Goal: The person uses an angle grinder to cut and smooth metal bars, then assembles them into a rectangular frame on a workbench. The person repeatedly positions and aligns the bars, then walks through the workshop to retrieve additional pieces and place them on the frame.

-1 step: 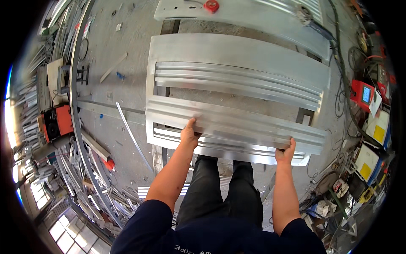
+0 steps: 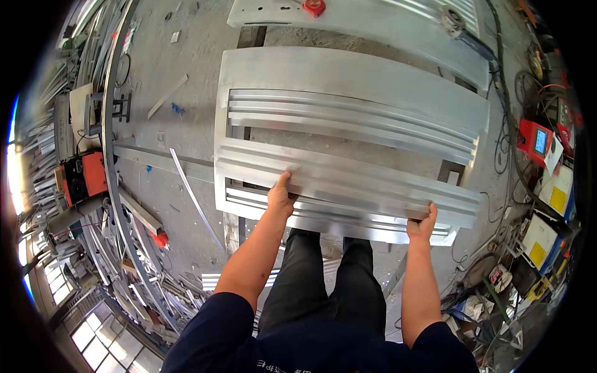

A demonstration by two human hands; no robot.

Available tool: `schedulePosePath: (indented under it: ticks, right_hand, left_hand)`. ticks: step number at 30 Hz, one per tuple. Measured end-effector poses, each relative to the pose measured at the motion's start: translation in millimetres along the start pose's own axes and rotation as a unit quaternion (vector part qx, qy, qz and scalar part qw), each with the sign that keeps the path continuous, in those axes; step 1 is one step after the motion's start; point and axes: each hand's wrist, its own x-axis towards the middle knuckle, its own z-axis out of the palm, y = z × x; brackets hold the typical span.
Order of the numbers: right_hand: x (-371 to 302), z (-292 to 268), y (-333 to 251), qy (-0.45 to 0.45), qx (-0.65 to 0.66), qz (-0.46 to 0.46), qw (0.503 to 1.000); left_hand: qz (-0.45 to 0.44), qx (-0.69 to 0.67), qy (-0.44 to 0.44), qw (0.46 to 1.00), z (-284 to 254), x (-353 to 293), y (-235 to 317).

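Both hands grip the near edge of a long ribbed metal strip, which spans sideways across a silvery metal frame panel. My left hand is closed on it left of the middle, thumb on top and fingers hidden beneath. Toward the strip's right end my right hand holds the same edge, its thumb up. Under and beyond the strip, the panel shows slatted openings and a wide plain band. Whether the strip touches the panel along its whole length I cannot tell.
A second panel lies farther off, bearing a red tape measure and an angle grinder. Cables and a red machine with a lit screen stand at right. On the left are a long metal rail and an orange machine.
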Motion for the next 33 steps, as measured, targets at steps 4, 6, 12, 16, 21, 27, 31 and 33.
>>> schedulePosePath:
  ticks: [4, 6, 12, 16, 21, 27, 31, 33]
  right_hand:
    - [31, 9, 5, 0.031, -0.018, -0.01, 0.999]
    - [37, 19, 12, 0.01, -0.012, -0.002, 1.0]
    - [60, 18, 25, 0.036, -0.01, 0.036, 0.999]
    - [55, 32, 22, 0.025, 0.026, 0.03, 0.999]
    - [57, 39, 16, 0.03, 0.043, 0.042, 0.998]
    - [73, 42, 18, 0.036, 0.04, 0.047, 0.997]
    - [82, 37, 23, 0.007, 0.052, 0.05, 0.997]
    - [84, 38, 24, 0.031, 0.045, 0.049, 0.997]
  left_hand:
    - [-0.013, 0.002, -0.009, 1.0, 8, 32, -4]
    - [0.0, -0.009, -0.002, 1.0, 11, 48, -3]
    - [0.0, -0.007, -0.023, 1.0, 14, 73, 2]
    - [-0.017, -0.031, -0.011, 0.999, 7, 81, 6]
    - [-0.005, -0.008, 0.004, 1.0, 16, 82, 8]
    - [-0.005, -0.026, 0.022, 0.999, 23, 82, 8]
    - [-0.007, -0.032, 0.019, 0.999, 22, 87, 8]
    - [-0.007, -0.032, 0.011, 0.999, 24, 89, 6]
